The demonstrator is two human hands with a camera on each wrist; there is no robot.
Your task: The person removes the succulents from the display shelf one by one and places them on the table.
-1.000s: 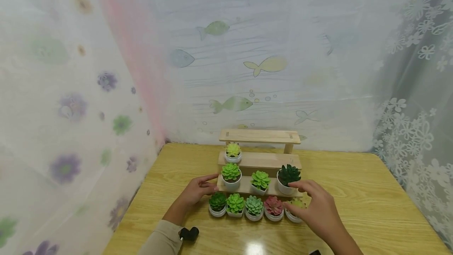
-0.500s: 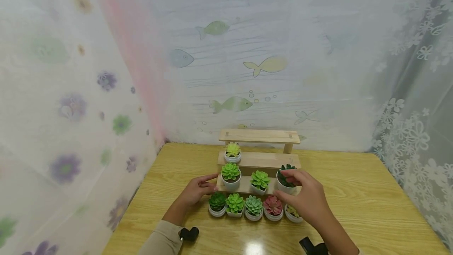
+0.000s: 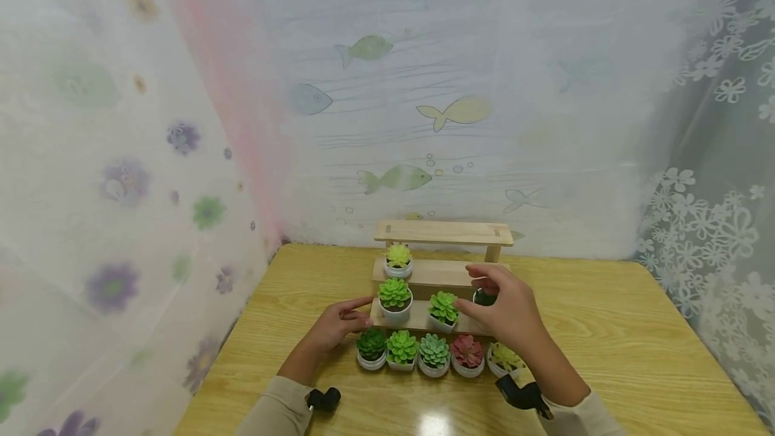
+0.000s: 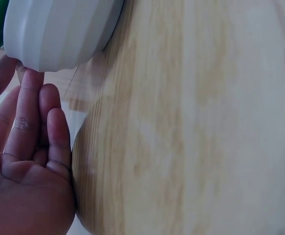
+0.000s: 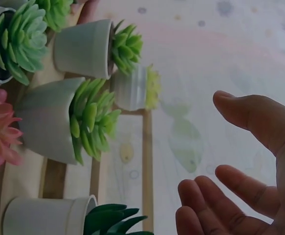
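My right hand [image 3: 511,305] hovers over the right part of the tiered wooden rack [image 3: 438,273], thumb and fingers spread apart. It overlaps the dark green potted succulent [image 3: 484,297] in the head view. The thumb tip comes close to the bright green succulent [image 3: 444,308] mid-shelf. In the right wrist view, this hand [image 5: 279,196] holds nothing, and the dark succulent's white pot [image 5: 47,216] lies below left of it. My left hand [image 3: 333,328] touches the left end of the lower shelf, fingers relaxed. A ribbed white pot [image 4: 59,34] is right at its fingertips.
Along the rack's front stands a row of potted succulents, including a red one [image 3: 467,352] and a yellow one [image 3: 505,356]. Another green succulent [image 3: 395,295] is on the lower shelf's left, with a yellow-green one [image 3: 398,258] one tier up. A patterned curtain [image 3: 484,180] hangs behind the table.
My right hand has moved left and up from the dark succulent's right side, now covering most of it. The left hand has stayed at the shelf end, and the pots stand where they were.
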